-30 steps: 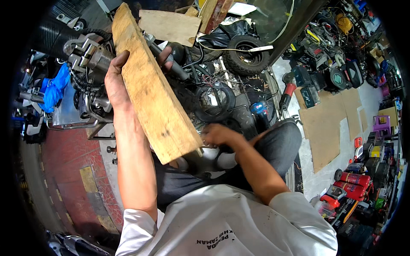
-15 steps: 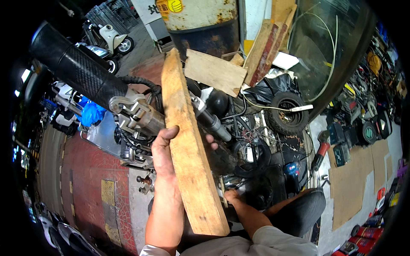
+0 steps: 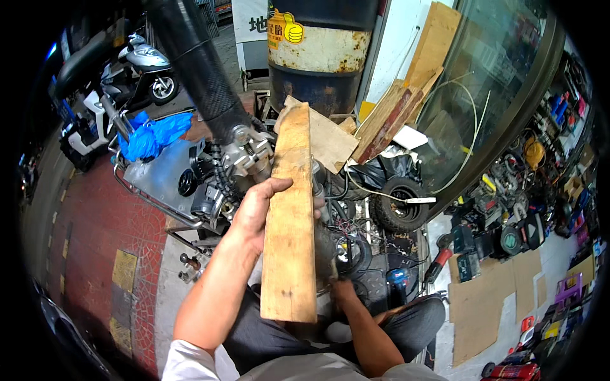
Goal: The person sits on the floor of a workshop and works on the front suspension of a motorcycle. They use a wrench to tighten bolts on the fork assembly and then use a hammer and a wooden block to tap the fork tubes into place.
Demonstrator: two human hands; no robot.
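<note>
My left hand point(image 3: 257, 206) is closed round a long, worn wooden plank point(image 3: 289, 254), thumb on the upper face and fingertips showing at the far edge. The plank stretches away from me, above my lap. Beyond it a thick black patterned tube point(image 3: 203, 82) leans up from a metal clamp point(image 3: 248, 151) with cables about it. Low on the right, my right hand point(image 3: 343, 291) is down beside dark machine parts. Its fingers are mostly hidden, and what it touches is unclear.
A blue plastic bag point(image 3: 152, 136) lies by a silver panel on the left. Ahead stand a rusty drum point(image 3: 318, 60) and leaning boards point(image 3: 397, 120). To the right are a small tyre point(image 3: 400, 206), a red-handled power tool point(image 3: 440, 259), cardboard point(image 3: 486, 311) and piled tools.
The plank has swung from a leftward lean to nearly straight ahead, with my left hand still on it. The whole view has shifted, the background sliding. My right hand remains low among the parts.
</note>
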